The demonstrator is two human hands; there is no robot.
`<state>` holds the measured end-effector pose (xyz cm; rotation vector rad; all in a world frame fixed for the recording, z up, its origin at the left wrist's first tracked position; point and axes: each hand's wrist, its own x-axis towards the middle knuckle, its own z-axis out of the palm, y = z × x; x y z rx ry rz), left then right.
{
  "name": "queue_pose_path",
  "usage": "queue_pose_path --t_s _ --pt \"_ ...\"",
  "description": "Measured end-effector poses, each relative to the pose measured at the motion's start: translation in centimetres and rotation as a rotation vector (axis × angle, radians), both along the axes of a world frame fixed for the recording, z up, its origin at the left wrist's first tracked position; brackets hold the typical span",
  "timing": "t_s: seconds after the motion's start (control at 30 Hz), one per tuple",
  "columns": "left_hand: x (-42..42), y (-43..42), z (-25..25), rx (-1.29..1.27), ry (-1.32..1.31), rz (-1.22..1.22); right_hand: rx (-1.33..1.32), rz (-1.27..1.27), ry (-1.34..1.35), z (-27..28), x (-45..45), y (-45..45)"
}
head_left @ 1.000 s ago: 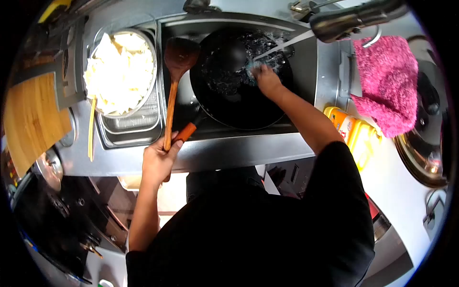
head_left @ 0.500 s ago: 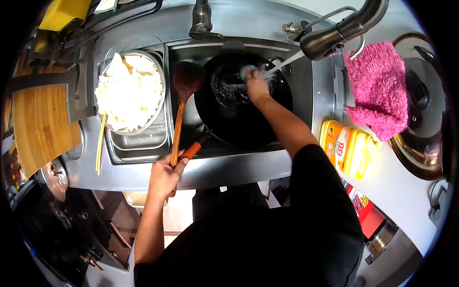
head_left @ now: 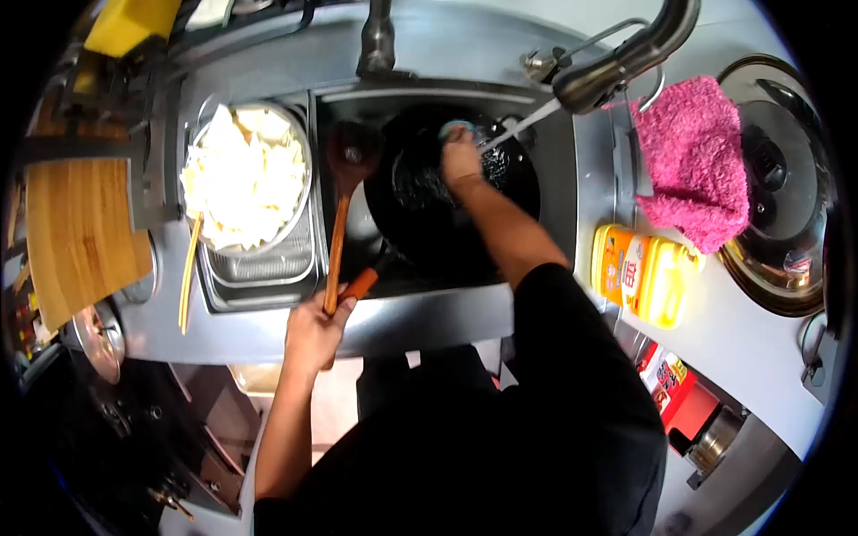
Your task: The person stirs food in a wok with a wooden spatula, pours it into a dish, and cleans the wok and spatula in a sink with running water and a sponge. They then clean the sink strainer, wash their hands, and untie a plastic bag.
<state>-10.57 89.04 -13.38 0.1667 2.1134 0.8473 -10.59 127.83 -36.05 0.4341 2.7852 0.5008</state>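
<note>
Black and glossy with water, a wok [head_left: 420, 228] sits in the right, larger part of the dark sink [head_left: 559, 179]. The right hand [head_left: 461, 161] reaches into it and is closed over a pale blue-green pad [head_left: 458, 127], which lies against the wok's far inner side; the exact set of the fingers is too small to make out. Just right of that hand, a stream of water [head_left: 520, 127] slants down into the wok from the dark metal faucet [head_left: 594, 80] at the far right.

At the near edge of the sink, the left hand [head_left: 313, 330] grips the shaft of a wooden spatula [head_left: 337, 246], with the thumb beside an orange handle [head_left: 360, 283] that points toward the wok. The spatula's dark head rests to the left of the wok.

Left of these, a round bowl [head_left: 306, 183] heaped with pale cut pieces [head_left: 246, 179] stands over a metal basket [head_left: 259, 268]. Wooden chopsticks [head_left: 188, 281] lean out from its near left side, over the metal surface [head_left: 214, 335]. Farther left is a wooden board [head_left: 85, 237].

On the right, a fluffy pink cloth [head_left: 695, 161] lies beside a glass lid [head_left: 786, 223] with a dark knob. Nearer than the cloth is a yellow container [head_left: 639, 277] with an orange label.
</note>
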Motion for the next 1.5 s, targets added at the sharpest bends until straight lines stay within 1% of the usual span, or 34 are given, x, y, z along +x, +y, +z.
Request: queue_pose_path --t_s 0.03,0.1,0.17,0.2,0.23,0.27,0.33,0.37,0.43,0.53,0.57,0.6,0.63,0.67,0.7,0.77,0.87,0.93,1.0,1.03,1.07,1.13,1.17,1.23,1.3,1.33,1.37,1.4,1.43,1.47,1.5 --pt "0.1 0.1 0.2 -0.018 0.034 -0.035 -0.192 -0.137 -0.067 1.5 2.5 1.1" --pt "0.0 0.2 0.5 -0.026 0.032 -0.032 -0.442 -0.334 -0.3 5.0 7.0 1.2" --pt "0.4 -0.2 -0.7 0.031 0.062 -0.017 -0.511 -0.356 -0.413 6.8 11.1 -2.0" --pt "0.3 -0.1 -0.4 0.011 0.039 -0.003 -0.538 -0.365 -0.454 7.7 12.0 -2.8" --pt "0.3 0.0 0.0 -0.009 0.014 0.007 -0.618 -0.148 -0.615 8.6 11.3 -4.5" --pt "0.3 0.2 0.3 -0.027 -0.009 0.015 -0.731 -0.251 -0.443 10.3 12.2 -6.1" --pt "0.2 0.2 0.2 -0.019 -0.01 0.011 -1.001 -0.409 -0.443 16.1 9.4 -9.1" --pt "0.3 0.1 0.1 -0.02 -0.014 0.01 -1.134 -0.484 -0.361 17.1 8.9 -9.9" --pt "0.4 -0.1 -0.4 0.005 -0.043 0.045 -1.318 -0.448 -0.172 17.0 10.0 -10.6" --pt "0.5 0.2 -0.2 0.034 -0.074 0.082 -1.152 -0.245 -0.47 18.0 12.1 -6.2" --pt "0.5 0.2 -0.2 0.035 -0.077 0.08 -0.96 -0.085 -0.599 17.9 12.7 -4.2" --pt "0.5 0.2 -0.2 0.033 -0.076 0.078 -0.708 0.03 -0.726 15.9 13.8 -2.0" --pt "0.4 0.2 -0.1 0.033 -0.069 0.079 -0.517 -0.198 -0.615 12.7 14.8 0.2" --pt "0.3 0.3 0.0 0.031 -0.078 0.083 -0.421 -0.371 -0.512 9.8 14.7 2.3" --pt "0.3 0.3 0.0 0.011 -0.069 0.078 -0.43 -0.314 -0.385 8.1 13.9 4.4" --pt "0.4 -0.1 -0.6 0.017 -0.05 0.077 -0.355 -0.137 -0.041 5.2 10.7 6.7" --pt "0.3 0.3 -0.3 -0.029 -0.037 0.088 -0.438 -0.162 0.3 2.0 4.5 6.1" --pt "0.1 0.6 0.7 -0.047 -0.034 0.079 -0.694 -0.283 0.502 -6.1 4.6 4.5" --pt "-0.1 0.9 1.3 -0.068 -0.045 0.069 -0.651 -0.188 0.204 -4.6 5.2 3.1" --pt "-0.1 1.0 1.5 -0.067 -0.031 0.049 -0.639 -0.124 0.006 0.4 6.3 1.4" --pt "-0.2 1.0 1.7 -0.067 -0.016 0.03 -0.511 -0.114 -0.059 3.9 7.6 0.6" --pt "-0.3 0.8 1.8 -0.063 -0.02 0.006 -0.278 -0.022 -0.252 4.7 11.4 1.9" --pt "-0.3 0.7 1.5 -0.059 -0.038 0.007 -0.325 -0.009 -0.356 5.0 11.6 1.3" --pt "-0.3 0.3 1.3 -0.049 -0.036 -0.011 -0.423 0.018 -0.571 5.9 11.8 -0.5" --pt "-0.3 0.2 1.2 -0.032 0.007 -0.043 -0.885 -0.045 -0.496 7.4 9.7 -3.6" --pt "-0.4 0.2 1.2 -0.031 0.017 -0.065 -1.107 -0.213 -0.327 6.7 9.4 -5.1" --pt "-0.6 0.3 0.9 -0.011 0.032 -0.066 -1.32 -0.374 -0.147 4.7 9.0 -5.8" --pt "-0.5 0.0 0.6 0.001 0.041 -0.068 -1.672 -0.637 0.064 2.2 8.7 -6.3" --pt "-0.4 -0.2 0.8 0.012 0.048 -0.074 -2.06 -0.804 0.262 3.0 8.5 -5.9" --pt "-0.5 -0.2 0.9 0.014 0.042 -0.07 -2.117 -0.916 0.384 3.7 7.7 -5.1" --pt "-0.4 -0.6 0.9 0.013 0.063 -0.086 -2.164 -1.035 0.514 6.4 6.9 -4.9"
